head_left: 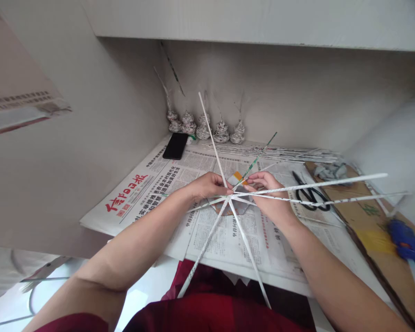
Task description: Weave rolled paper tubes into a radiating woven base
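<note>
Several rolled paper sticks [247, 246] cross at one point and fan out in all directions above the newspaper-covered table. My left hand [209, 185] is closed at the left of the crossing, thumb and fingers pinching the sticks there. On the other side, my right hand [268, 191] is closed in a pinch near the crossing, at the lower end of a green-and-white paper stick [259, 157]. Two long white sticks pass over the right hand toward the right. Beneath the crossing is a grey, many-sided flat piece [242, 208], partly hidden, and an orange-and-white patch shows behind it.
Newspaper [200, 240] covers the table. Gourd-shaped woven paper pieces [221, 132] line the back wall, near a black phone [175, 145]. More paper sticks [283, 152] lie behind. Black-handled scissors [311, 197], cardboard [361, 221] and a blue glue gun [410, 242] are right. A shelf [263, 23] hangs overhead.
</note>
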Demonstrator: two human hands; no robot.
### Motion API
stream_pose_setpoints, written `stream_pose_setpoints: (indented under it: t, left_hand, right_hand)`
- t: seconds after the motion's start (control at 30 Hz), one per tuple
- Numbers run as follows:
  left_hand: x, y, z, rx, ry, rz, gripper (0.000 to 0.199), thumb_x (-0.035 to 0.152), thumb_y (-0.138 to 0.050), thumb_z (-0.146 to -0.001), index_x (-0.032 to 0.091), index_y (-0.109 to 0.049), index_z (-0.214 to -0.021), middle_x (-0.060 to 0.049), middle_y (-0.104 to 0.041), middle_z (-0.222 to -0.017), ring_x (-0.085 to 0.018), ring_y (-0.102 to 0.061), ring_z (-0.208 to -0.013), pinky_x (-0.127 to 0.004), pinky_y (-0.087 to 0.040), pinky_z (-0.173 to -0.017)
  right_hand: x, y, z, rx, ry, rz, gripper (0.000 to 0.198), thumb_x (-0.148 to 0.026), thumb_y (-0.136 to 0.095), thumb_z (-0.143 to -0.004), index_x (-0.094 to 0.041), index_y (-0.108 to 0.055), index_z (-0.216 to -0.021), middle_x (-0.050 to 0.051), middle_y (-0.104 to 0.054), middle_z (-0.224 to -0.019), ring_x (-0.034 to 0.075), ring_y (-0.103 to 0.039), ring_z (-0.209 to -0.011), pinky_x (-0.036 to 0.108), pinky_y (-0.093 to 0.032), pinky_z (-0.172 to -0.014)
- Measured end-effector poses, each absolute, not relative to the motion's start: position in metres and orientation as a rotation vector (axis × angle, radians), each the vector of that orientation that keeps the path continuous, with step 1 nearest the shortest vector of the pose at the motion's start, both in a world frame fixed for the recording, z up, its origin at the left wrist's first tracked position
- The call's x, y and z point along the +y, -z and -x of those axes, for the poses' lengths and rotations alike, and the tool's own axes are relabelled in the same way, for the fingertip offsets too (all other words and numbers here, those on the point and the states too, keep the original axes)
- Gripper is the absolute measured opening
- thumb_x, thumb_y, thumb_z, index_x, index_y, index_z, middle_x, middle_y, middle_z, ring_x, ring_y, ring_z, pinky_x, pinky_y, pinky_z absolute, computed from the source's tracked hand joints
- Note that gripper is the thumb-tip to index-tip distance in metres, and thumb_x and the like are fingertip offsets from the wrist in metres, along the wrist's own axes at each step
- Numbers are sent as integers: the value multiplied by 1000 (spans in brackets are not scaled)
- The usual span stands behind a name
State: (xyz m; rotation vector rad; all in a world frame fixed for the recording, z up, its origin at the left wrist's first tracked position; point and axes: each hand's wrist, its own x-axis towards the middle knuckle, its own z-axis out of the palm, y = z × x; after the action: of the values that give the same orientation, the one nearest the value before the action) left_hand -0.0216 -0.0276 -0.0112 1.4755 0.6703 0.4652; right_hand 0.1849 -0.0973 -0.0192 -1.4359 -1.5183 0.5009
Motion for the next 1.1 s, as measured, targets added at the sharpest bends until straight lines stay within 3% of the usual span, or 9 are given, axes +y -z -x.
stream_pose_setpoints:
  t: [0.1, 0.27, 0.47, 0.57, 0.67, 0.8, 0.93, 1.1]
  left_hand:
    - [-27, 14, 20, 675, -467, -1474, 33, 33, -78, -64, 11, -74, -88, -7, -72, -81, -15, -63, -70, -26, -50, -68]
    - [-27, 15, 18, 760, -510, -1416, 32, 32, -80, -62, 10, -73, -85, -6, -70, -74, -14, -60, -63, -25, -47, -62]
    - [-26, 15, 16, 762, -559, -1466, 26, 28, -79, -60, 9, -70, -76, -3, -67, -66, -12, -57, -59, -23, -43, -59]
    - [-26, 16, 16, 759, -575, -1485, 24, 28, -78, -61, 10, -69, -74, -2, -65, -63, -11, -55, -57, -22, -40, -56]
    - [-27, 15, 15, 773, -579, -1483, 24, 29, -78, -61, 10, -69, -73, -1, -63, -61, -11, -53, -55, -22, -38, -54]
    - [-29, 13, 15, 751, -582, -1500, 25, 29, -78, -61, 10, -69, -73, -1, -62, -61, -10, -52, -55, -22, -38, -54]
    - [-31, 14, 13, 711, -561, -1537, 26, 29, -78, -60, 9, -69, -75, -2, -64, -66, -11, -54, -58, -22, -41, -58]
    - [-32, 14, 12, 717, -519, -1588, 27, 32, -76, -63, 10, -69, -77, -2, -63, -66, -10, -53, -57, -22, -40, -56]
  right_hand:
    - [-94, 22, -185, -1323, -859, 1306, 32, -35, -72, -73, -24, -52, -97, 5, -71, -100, 20, -68, -84, 35, -51, -76]
    - [-97, 15, -190, -1228, -1180, 1148, 43, -20, -79, -64, -24, -53, -98, 6, -68, -114, 22, -65, -104, 37, -48, -92]
    - [-103, 3, -183, -1047, -1368, 1107, 46, -20, -80, -61, -22, -59, -101, 7, -69, -110, 25, -65, -103, 32, -51, -75]
    - [-106, 0, -180, -1159, -1428, 1018, 48, -18, -78, -65, -24, -60, -109, 7, -66, -117, 24, -62, -109, 32, -51, -81]
    - [-107, 2, -179, -1197, -1410, 1038, 41, -21, -78, -67, -22, -63, -105, 6, -69, -108, 20, -64, -100, 31, -50, -81]
    - [-102, 9, -177, -1005, -1356, 1157, 26, -27, -79, -66, -18, -69, -88, 4, -70, -87, 14, -63, -76, 24, -49, -62]
    - [-98, 13, -171, -797, -1352, 1135, 22, -25, -82, -60, -17, -67, -74, 2, -67, -75, 14, -62, -68, 22, -45, -54]
    - [-99, 10, -169, -711, -1418, 1082, 27, -28, -80, -64, -20, -71, -88, 1, -67, -75, 13, -60, -65, 21, -41, -49]
